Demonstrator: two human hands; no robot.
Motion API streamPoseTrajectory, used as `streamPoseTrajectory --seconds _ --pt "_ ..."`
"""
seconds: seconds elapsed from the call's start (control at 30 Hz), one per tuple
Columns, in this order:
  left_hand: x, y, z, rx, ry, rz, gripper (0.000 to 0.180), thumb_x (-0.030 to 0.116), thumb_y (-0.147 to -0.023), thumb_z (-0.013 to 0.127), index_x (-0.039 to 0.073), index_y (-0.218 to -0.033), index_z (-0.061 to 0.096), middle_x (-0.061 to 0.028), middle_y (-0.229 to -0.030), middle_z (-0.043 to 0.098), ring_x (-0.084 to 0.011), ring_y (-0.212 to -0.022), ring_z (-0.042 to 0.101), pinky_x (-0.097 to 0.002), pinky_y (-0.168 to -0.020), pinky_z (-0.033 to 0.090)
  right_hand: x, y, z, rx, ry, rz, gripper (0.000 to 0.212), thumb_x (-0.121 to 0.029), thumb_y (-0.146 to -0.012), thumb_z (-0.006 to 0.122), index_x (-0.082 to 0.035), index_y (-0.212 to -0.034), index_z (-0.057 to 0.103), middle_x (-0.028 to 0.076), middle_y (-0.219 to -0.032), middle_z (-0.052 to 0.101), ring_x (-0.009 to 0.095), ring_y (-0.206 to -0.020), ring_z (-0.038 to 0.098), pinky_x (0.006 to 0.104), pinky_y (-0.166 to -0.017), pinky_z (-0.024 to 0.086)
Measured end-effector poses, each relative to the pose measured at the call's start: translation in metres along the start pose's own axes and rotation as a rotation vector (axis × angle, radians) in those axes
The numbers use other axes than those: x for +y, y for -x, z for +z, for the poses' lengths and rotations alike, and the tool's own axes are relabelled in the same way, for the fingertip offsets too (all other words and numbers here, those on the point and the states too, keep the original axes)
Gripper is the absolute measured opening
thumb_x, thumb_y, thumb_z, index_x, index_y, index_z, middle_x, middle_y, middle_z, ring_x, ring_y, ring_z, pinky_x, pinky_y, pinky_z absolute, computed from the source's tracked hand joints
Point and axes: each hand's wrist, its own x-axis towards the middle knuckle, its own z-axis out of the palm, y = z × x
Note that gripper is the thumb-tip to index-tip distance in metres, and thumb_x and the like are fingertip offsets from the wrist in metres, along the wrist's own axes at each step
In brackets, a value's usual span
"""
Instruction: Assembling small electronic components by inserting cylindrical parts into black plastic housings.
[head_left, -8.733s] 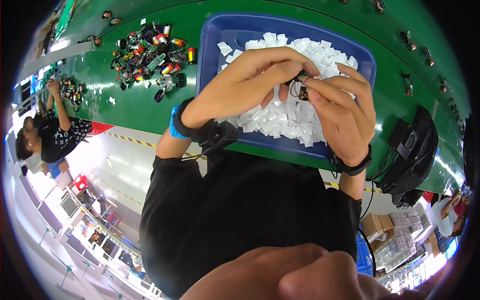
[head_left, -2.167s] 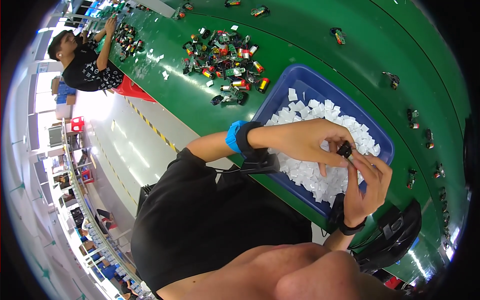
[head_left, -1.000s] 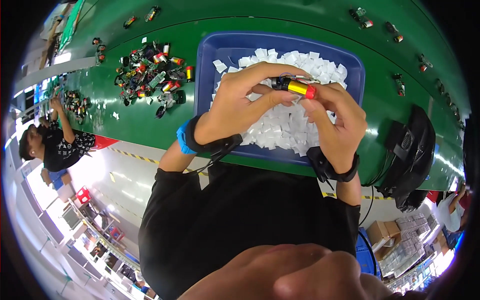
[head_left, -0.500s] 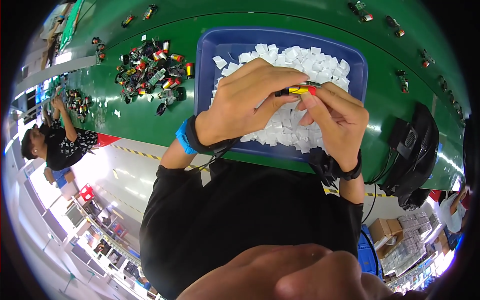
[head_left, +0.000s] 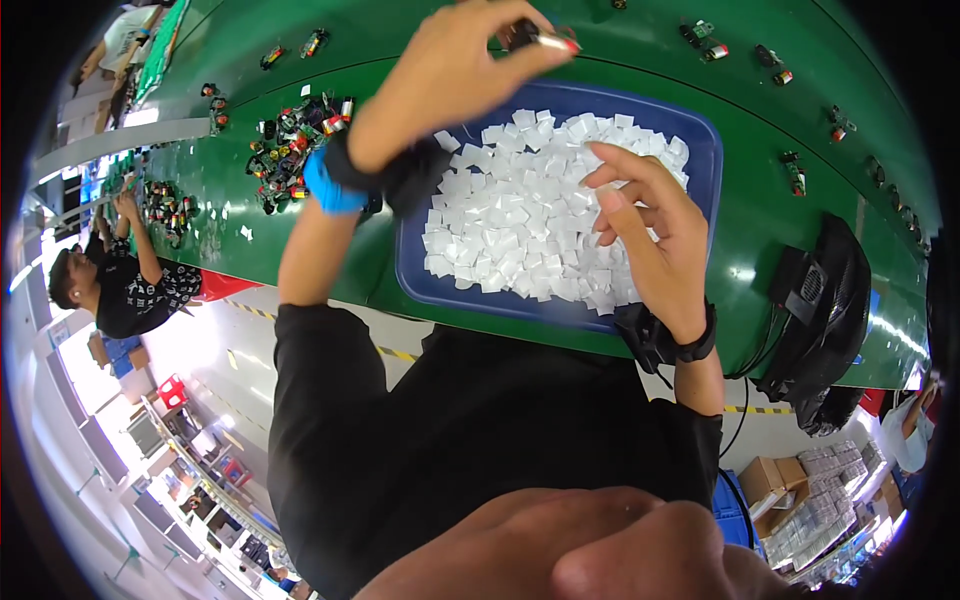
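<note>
My left hand (head_left: pixel 450 75) is raised past the far edge of a blue tray (head_left: pixel 712 180). Between its thumb and fingers it grips a small battery assembly (head_left: pixel 553 42), with a black part and a red-tipped cylinder; motion blurs its details. Small white square pieces (head_left: pixel 500 230) fill much of the tray in a loose heap. Over the tray's right side hovers my right hand (head_left: pixel 655 215), fingers loosely curved and apart, holding nothing. Both wrists wear black bands, and the left one also has a blue band (head_left: pixel 328 182).
A pile of similar battery assemblies (head_left: pixel 290 145) lies left of the tray, partly behind my left arm. More assemblies (head_left: pixel 796 172) are spaced along the green table (head_left: pixel 745 235). A black bag (head_left: pixel 830 300) sits at the right. Farther left, another person (head_left: pixel 130 275) works at the table.
My left hand has carried the battery assembly away from my right hand, up past the tray's far edge. My right hand has let go and stays above the tray.
</note>
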Motion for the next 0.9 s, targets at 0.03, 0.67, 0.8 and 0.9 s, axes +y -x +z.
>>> streamPoseTrajectory --seconds 0.03,0.67,0.8,0.9 --pt "-0.012 -0.02 -0.009 -0.088 -0.096 -0.054 0.039 0.027 -0.088 0.073 -0.002 -0.11 0.062 -0.0156 -0.092 0.069 -0.0329 -0.08 0.063 -0.0413 -0.077 0.052 0.0 0.0 -0.001 0.001 0.002 -0.008 0.028 -0.009 -0.098 0.062 0.0 -0.124 0.064 0.009 -0.098 0.067 0.009 -0.071 0.061 0.023 -0.061 0.052" --pt "0.019 -0.025 0.019 -0.206 0.687 -0.245 0.036 0.019 -0.088 0.073 0.004 -0.119 0.064 -0.0118 -0.08 0.07 -0.0199 -0.061 0.062 -0.0293 -0.051 0.047 0.006 -0.005 -0.008 0.317 -0.03 -0.042 0.029 -0.008 -0.098 0.061 0.002 -0.125 0.058 0.012 -0.102 0.068 0.016 -0.078 0.065 0.026 -0.061 0.054" --pt "0.058 0.046 0.025 0.006 0.603 -0.165 0.034 0.009 -0.089 0.073 0.005 -0.122 0.066 -0.0005 -0.076 0.07 -0.0033 -0.059 0.057 -0.0197 -0.053 0.043 0.012 -0.005 -0.005 0.171 -0.172 0.019 0.03 -0.005 -0.098 0.061 0.004 -0.126 0.054 0.014 -0.105 0.067 0.019 -0.081 0.067 0.0288 -0.06 0.056" --pt "0.066 0.064 0.034 0.063 0.526 -0.127 0.032 0.006 -0.09 0.071 0.005 -0.122 0.066 -0.0014 -0.085 0.073 -0.0043 -0.064 0.06 -0.0194 -0.055 0.045 0.01 -0.005 -0.004 0.125 -0.211 0.005 0.028 -0.003 -0.097 0.062 0.006 -0.123 0.054 0.015 -0.106 0.067 0.02 -0.079 0.068 0.0301 -0.06 0.057"
